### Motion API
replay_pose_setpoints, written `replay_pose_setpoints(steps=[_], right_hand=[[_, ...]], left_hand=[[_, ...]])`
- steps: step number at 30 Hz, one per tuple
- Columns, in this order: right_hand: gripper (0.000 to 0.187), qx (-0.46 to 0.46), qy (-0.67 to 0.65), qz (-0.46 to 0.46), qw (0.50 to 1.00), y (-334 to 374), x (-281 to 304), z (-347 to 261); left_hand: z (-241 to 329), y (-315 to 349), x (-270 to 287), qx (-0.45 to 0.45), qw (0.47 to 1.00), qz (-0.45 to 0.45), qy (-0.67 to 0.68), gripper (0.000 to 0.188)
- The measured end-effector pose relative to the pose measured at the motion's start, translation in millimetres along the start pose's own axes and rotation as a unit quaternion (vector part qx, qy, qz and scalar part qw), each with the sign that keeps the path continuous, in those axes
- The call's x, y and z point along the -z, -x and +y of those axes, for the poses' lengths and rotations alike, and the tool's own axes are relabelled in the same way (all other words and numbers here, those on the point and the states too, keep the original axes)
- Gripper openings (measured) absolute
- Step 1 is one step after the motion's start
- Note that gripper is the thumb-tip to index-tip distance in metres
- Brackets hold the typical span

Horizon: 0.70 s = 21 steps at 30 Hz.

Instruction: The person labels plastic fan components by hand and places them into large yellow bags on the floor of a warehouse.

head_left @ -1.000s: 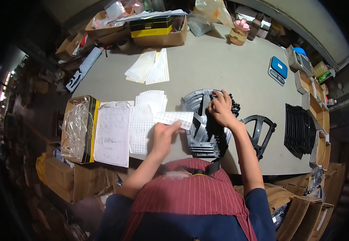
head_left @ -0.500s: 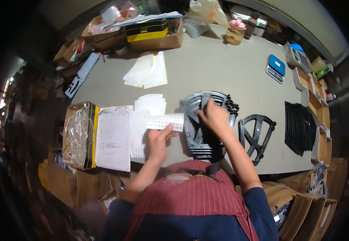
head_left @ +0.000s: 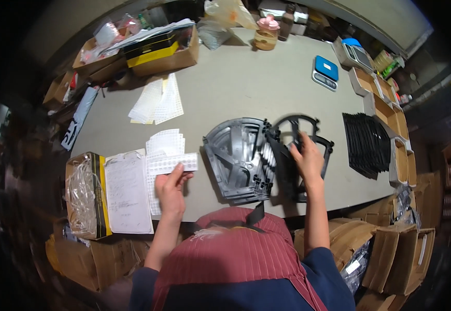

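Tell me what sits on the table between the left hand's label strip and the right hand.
In the head view, a stack of grey fan-shaped plastic parts lies between the label strip and the right hand.

— What sort of place is this looking like?

— A packing or assembly workshop. A long grey worktop [head_left: 246, 83] is carrying a stack of black plastic parts [head_left: 238, 158] at the centre and label sheets [head_left: 158, 101] toward the upper left.

— Anything else pointing that way?

— A blue scale [head_left: 325, 71] is sitting at the upper right, small sorting bins [head_left: 386, 103] are lining the right edge, and cardboard boxes [head_left: 391, 254] are crowding the lower right.
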State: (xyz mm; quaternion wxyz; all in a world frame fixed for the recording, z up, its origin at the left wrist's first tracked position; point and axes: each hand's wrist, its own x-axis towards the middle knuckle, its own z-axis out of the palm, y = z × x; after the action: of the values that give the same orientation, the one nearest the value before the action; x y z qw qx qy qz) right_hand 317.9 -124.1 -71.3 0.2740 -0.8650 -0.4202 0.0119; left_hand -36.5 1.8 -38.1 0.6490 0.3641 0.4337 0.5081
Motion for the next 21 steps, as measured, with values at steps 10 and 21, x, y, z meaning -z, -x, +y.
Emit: replay_pose_setpoints(steps=[10, 21], right_hand=[[0.049, -0.047, 0.163, -0.009, 0.986, 28.0, 11.9, 44.7], [0.045, 0.315, -0.363, -0.207, 0.852, 40.7, 9.4, -167.7]], left_hand=[[-14.6, 12.7, -23.5, 0.030, 0.988, -0.135, -0.067, 0.027], [-5.2, 45.6, -33.9, 0.125, 0.967, -0.216, 0.050, 0.044]])
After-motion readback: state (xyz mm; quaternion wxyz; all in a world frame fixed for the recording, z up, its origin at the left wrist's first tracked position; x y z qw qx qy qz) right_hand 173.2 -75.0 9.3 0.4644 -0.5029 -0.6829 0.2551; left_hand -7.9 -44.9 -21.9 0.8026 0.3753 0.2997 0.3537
